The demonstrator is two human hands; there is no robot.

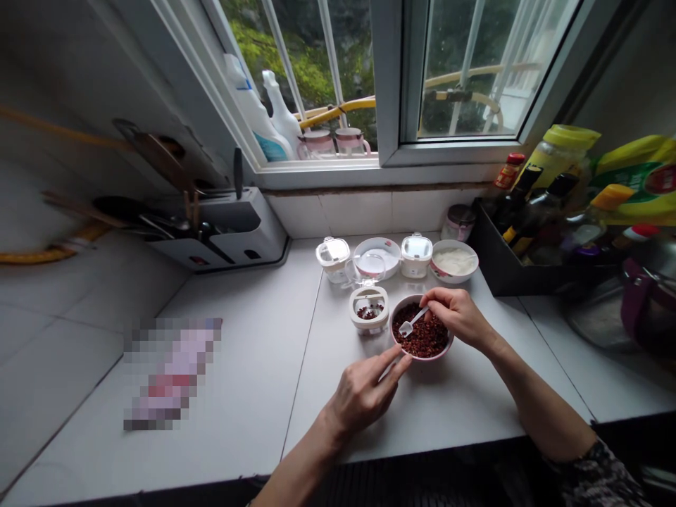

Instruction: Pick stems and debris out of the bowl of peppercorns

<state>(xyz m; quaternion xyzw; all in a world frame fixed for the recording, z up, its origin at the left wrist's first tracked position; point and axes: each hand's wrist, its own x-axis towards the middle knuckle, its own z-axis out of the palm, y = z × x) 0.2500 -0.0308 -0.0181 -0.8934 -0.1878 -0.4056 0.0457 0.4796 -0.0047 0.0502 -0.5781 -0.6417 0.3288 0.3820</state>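
Observation:
A bowl with a pink rim (425,359), full of dark reddish-brown dried bits that look like peppercorns (425,336), stands on the counter. At its near left edge, the fingertips of my left hand (362,394) are on the rim. Between the thumb and fingers of my right hand (455,315) is a small white measuring spoon (406,328), its scoop down at the dried bits. Just left of the bowl stands a clear jar (368,322) with a white collar, its lid (367,270) flipped up and some of the same bits inside.
Behind are two lidded jars (333,258), (416,262), a white-filled bowl (455,261), another bowl (378,246) and a dark-lidded jar (458,222). Bottles stand in a black box (507,271) at right. A utensil holder (232,239) and a blurred packet (177,373) are left.

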